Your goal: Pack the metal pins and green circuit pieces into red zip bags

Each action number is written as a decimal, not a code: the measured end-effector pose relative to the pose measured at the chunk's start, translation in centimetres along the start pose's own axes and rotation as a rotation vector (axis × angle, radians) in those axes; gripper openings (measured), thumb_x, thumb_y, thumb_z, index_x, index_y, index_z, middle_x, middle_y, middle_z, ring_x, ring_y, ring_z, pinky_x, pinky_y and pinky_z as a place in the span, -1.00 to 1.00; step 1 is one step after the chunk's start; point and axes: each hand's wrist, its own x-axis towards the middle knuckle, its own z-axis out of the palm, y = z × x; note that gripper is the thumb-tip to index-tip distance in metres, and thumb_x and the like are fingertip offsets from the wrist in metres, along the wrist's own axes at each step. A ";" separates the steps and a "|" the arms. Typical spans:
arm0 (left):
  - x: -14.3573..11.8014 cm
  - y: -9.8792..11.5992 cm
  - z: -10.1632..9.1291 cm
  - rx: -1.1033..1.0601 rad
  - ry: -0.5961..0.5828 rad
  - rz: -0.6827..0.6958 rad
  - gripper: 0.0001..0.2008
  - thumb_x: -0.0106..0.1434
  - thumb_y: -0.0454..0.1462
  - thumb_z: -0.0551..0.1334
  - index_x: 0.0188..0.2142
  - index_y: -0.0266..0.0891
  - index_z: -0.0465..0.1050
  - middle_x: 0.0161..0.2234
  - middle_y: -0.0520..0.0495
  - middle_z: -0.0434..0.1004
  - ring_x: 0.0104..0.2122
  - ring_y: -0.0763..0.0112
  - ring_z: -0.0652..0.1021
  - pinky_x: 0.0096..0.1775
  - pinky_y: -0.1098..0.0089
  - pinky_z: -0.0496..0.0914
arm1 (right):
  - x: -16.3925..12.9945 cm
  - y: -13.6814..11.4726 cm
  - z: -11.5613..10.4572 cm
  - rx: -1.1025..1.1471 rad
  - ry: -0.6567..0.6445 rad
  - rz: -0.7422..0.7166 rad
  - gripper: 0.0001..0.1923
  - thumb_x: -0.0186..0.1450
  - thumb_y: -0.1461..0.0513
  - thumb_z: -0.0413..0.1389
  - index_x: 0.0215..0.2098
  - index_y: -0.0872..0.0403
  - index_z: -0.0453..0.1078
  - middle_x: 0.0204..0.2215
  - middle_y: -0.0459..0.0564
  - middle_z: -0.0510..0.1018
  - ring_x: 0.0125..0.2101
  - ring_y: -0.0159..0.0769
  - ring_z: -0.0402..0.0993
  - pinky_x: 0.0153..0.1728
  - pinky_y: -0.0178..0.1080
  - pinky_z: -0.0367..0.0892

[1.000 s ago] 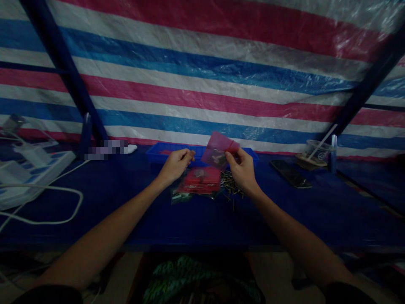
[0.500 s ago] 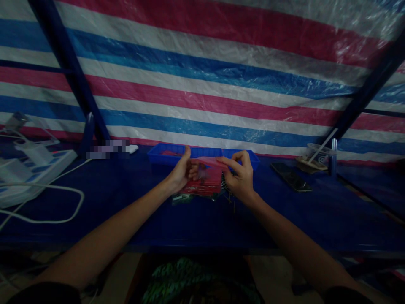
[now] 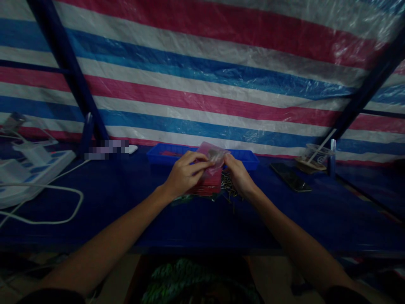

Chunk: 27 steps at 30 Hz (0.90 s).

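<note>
A small pinkish clear plastic bag [image 3: 211, 151] is held up between both hands, with something dark inside that I cannot make out. My left hand [image 3: 186, 174] pinches its lower left part between thumb and fingers. At the bag's right edge, my right hand [image 3: 238, 174] grips it with the thumb and bent fingers. Right below lies a stack of red packets [image 3: 209, 185], partly covered by my left hand. Beside that stack, under my right hand, is a loose pile of thin metal screws or nails [image 3: 228, 185].
Behind the hands sits a blue divided tray [image 3: 155, 156] with red pieces in its left part. A phone [image 3: 290, 176] and a plastic cup with a straw [image 3: 316, 155] are at right. A white power strip [image 3: 41, 177] with cables lies at left on the blue table [image 3: 202, 230].
My left hand has turned over and closed from a spread pose onto the bag. The bag is now raised and tilted between both hands, and my right hand has shifted its grip.
</note>
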 end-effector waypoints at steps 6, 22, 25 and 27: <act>0.0 0.0 0.5 -0.406 -0.129 -0.354 -0.65 0.21 -0.06 0.12 -0.17 -0.25 0.45 -0.19 -0.17 0.47 -0.14 0.20 0.45 -0.08 0.15 0.32 | -0.4 0.0 0.0 -0.370 0.124 -0.279 -0.74 0.24 0.21 -0.01 -0.18 0.07 0.44 -0.39 0.00 0.41 -0.35 -0.27 0.31 -0.29 -0.18 0.28; 2.0 -7.1 -4.8 0.246 0.065 -0.779 -0.76 0.06 -0.20 0.23 -0.29 -0.27 0.40 -0.35 -0.07 0.49 -0.31 0.27 0.49 -0.28 0.34 0.31 | -0.9 0.6 0.1 -0.759 0.156 -0.505 -0.67 0.20 0.40 -0.04 -0.15 -0.01 0.41 -0.10 0.08 0.25 -0.05 -0.17 0.21 -0.13 -0.04 0.31; 1.8 -10.6 -6.0 0.533 -0.094 -0.804 -0.83 0.10 -0.20 0.20 -0.33 -0.23 0.39 -0.42 -0.06 0.47 -0.34 0.24 0.48 -0.34 0.35 0.26 | -1.0 0.5 0.3 -0.762 0.139 -0.490 -0.73 0.21 0.35 0.00 -0.18 -0.02 0.40 -0.10 0.08 0.25 -0.05 -0.15 0.21 -0.13 -0.01 0.31; 1.4 -12.1 -5.9 0.615 -0.232 -0.797 -0.87 0.11 -0.23 0.18 -0.34 -0.22 0.39 -0.44 -0.07 0.45 -0.31 0.20 0.47 -0.33 0.33 0.23 | -1.0 0.5 0.3 -0.769 0.127 -0.483 -0.77 0.22 0.32 0.01 -0.19 0.01 0.41 -0.09 0.09 0.24 -0.05 -0.14 0.21 -0.12 0.00 0.30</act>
